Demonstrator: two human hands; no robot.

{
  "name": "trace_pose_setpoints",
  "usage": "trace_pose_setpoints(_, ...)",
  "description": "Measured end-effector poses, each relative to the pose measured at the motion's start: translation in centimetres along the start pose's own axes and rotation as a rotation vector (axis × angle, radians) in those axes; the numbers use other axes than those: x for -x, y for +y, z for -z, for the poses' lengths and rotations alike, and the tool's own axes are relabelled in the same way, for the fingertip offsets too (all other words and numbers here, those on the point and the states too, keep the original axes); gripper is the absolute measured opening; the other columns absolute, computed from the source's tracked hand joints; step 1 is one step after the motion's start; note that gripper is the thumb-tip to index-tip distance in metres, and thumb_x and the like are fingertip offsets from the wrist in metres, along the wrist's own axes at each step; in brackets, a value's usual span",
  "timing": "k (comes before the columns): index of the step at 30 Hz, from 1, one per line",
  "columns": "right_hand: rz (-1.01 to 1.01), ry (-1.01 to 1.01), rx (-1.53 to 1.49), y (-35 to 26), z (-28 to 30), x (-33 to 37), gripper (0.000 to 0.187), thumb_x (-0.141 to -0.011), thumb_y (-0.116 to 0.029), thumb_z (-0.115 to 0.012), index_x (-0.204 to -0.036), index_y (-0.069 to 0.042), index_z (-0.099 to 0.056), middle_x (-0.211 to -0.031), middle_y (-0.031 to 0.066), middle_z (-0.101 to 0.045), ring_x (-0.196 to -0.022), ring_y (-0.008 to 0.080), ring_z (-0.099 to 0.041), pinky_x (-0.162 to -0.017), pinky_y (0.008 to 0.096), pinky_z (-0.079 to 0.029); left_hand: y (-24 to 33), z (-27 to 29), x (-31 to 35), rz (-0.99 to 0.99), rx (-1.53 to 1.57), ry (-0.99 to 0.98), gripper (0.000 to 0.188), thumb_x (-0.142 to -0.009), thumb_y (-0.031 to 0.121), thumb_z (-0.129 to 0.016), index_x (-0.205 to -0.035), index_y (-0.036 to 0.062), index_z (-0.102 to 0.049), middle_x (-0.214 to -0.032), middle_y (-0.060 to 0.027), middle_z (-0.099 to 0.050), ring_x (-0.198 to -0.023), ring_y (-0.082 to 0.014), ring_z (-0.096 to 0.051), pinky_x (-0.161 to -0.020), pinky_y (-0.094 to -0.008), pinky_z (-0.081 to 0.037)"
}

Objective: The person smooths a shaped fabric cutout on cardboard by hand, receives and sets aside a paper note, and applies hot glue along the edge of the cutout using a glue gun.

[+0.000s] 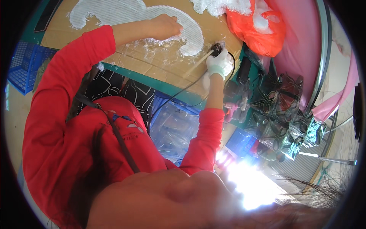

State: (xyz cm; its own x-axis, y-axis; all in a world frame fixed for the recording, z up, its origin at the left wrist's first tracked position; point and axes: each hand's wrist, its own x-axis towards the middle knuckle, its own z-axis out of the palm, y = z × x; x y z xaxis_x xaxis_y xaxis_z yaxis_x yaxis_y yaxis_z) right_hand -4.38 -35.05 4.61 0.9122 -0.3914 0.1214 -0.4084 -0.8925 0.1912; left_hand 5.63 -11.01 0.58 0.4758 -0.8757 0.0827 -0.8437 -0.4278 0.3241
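A white ribbed, curved cut-out piece (pixel 192 32) with frayed threads along its edges lies flat on a cardboard sheet (pixel 68 42). My bare left hand (pixel 164 27) is closed at its lower edge, fingers curled against the material. To the right, my right hand (pixel 220 64), in a white glove, grips a dark rounded tool (pixel 216 49) with a black cord (pixel 190 84) trailing from it. The tool's working end is partly hidden, so its kind cannot be made out. It stands apart from the white piece, near the cardboard's right side.
Loose white thread scraps lie on the cardboard below the piece. An orange-red plastic bag (pixel 263 36) with white fluff sits at the far right. Bundles of clear-wrapped dark items (pixel 276 103) crowd the right side. Blue baskets (pixel 26 65) stand at the left.
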Motion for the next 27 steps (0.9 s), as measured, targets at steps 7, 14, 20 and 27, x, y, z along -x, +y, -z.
trace_pose_setpoints(7, -0.140, -0.096, 0.071, -2.0, 0.5, -0.4, 0.047, -0.072, -0.031, -0.067, -0.108, -0.004, -0.051, -0.109, 0.0158, -0.056, -0.103, 0.0329, -0.054, -0.083, 0.0423, -0.046, 0.4, -0.3, -0.1, 0.047, -0.021, -0.003, 0.021, -0.089, 0.022, -0.049, -0.096, 0.0122, -0.066, -0.125, -0.0005, -0.056, -0.105, -0.0241, -0.053, -0.077, -0.0353, -0.051)
trace_pose_setpoints(14, -0.160, -0.012, 0.073, -1.8, -0.2, -0.9, 0.043, -0.074, -0.036, -0.065, -0.100, -0.004, -0.054, -0.098, 0.0168, -0.062, -0.099, 0.0330, -0.057, -0.079, 0.0438, -0.048, 0.3, -0.2, -0.2, 0.021, -0.028, 0.011, 0.021, -0.089, 0.022, -0.049, -0.091, 0.0103, -0.067, -0.121, -0.0008, -0.057, -0.100, -0.0248, -0.054, -0.075, -0.0359, -0.051)
trace_pose_setpoints(20, -0.300, 0.188, -0.594, 0.7, -0.4, -0.2, 0.038, -0.071, -0.024, -0.066, -0.098, 0.001, -0.058, -0.088, 0.0154, -0.065, -0.083, 0.0268, -0.063, -0.073, 0.0399, -0.048, 0.1, -0.7, -0.4, -0.003, -0.016, 0.050, 0.021, -0.089, 0.022, -0.049, -0.092, 0.0095, -0.066, -0.122, -0.0007, -0.057, -0.101, -0.0255, -0.053, -0.075, -0.0366, -0.051)
trace_pose_setpoints(27, -0.336, -0.042, -1.700, -0.1, 4.6, 2.3, 0.032, -0.072, -0.007, -0.066, -0.103, -0.002, -0.059, -0.085, 0.0054, -0.062, -0.073, 0.0133, -0.059, -0.061, 0.0273, -0.050, 0.1, -0.5, 0.0, -0.002, -0.056, -0.009, 0.016, -0.084, 0.014, -0.053, -0.095, 0.0098, -0.065, -0.122, -0.0012, -0.055, -0.105, -0.0258, -0.053, -0.077, -0.0369, -0.051)
